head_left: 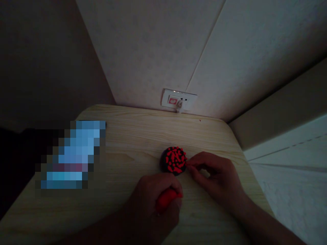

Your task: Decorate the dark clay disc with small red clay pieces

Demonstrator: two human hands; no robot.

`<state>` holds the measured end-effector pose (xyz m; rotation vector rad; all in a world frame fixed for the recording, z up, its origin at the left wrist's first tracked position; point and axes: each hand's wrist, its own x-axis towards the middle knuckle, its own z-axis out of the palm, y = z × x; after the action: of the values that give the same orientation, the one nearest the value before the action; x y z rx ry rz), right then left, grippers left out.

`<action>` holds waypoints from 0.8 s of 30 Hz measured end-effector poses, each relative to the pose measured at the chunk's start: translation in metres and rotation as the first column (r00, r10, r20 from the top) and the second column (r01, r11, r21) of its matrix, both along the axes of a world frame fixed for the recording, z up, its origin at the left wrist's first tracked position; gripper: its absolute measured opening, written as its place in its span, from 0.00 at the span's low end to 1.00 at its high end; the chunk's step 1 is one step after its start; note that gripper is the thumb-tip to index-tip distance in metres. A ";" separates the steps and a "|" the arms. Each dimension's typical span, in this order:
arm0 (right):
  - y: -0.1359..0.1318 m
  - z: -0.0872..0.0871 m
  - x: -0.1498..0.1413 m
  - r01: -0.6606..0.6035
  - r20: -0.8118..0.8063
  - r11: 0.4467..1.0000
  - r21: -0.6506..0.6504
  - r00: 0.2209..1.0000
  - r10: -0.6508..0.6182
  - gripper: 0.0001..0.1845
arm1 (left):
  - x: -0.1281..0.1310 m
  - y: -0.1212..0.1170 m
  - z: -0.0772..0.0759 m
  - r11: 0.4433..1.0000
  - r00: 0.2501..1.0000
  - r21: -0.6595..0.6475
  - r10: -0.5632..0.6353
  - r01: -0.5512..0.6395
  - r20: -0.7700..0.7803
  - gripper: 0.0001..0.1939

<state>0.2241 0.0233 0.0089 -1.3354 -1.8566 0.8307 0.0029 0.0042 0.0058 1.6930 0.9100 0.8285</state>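
Observation:
A small dark round piece covered with several red bits lies on the light wooden table. My left hand is closed round a lump of red material just in front of the round piece. My right hand is to its right, with thumb and fingers pinched together at the piece's right edge. Whether a red bit sits in that pinch is too dim to tell.
A blurred blue rectangle lies on the table's left side. A white wall socket with a red mark sits on the wall just behind the table. The room is dark. Pale bedding or flooring shows at the right.

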 end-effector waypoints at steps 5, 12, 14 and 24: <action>-0.002 0.002 0.000 0.004 0.002 1.000 -0.002 1.000 -0.004 0.04 | 0.001 -0.001 0.000 1.000 1.000 0.018 0.014 -0.014 0.005 0.05; -0.004 0.000 -0.002 0.051 -0.053 0.998 -0.030 0.997 -0.052 0.03 | 0.000 0.000 0.000 1.000 1.000 0.027 0.002 -0.003 0.005 0.05; -0.004 0.001 -0.003 0.055 -0.061 0.998 -0.022 0.997 -0.056 0.03 | 0.000 0.000 -0.001 1.000 1.000 0.029 0.000 0.000 -0.007 0.05; -0.002 0.009 -0.004 0.093 -0.006 0.994 0.050 0.996 -0.093 0.04 | 0.001 0.000 0.000 0.998 1.000 0.056 0.020 -0.021 0.011 0.06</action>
<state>0.2203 0.0214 0.0182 -1.3773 -1.7863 0.7337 0.0038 0.0041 0.0060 1.7283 0.9056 0.8835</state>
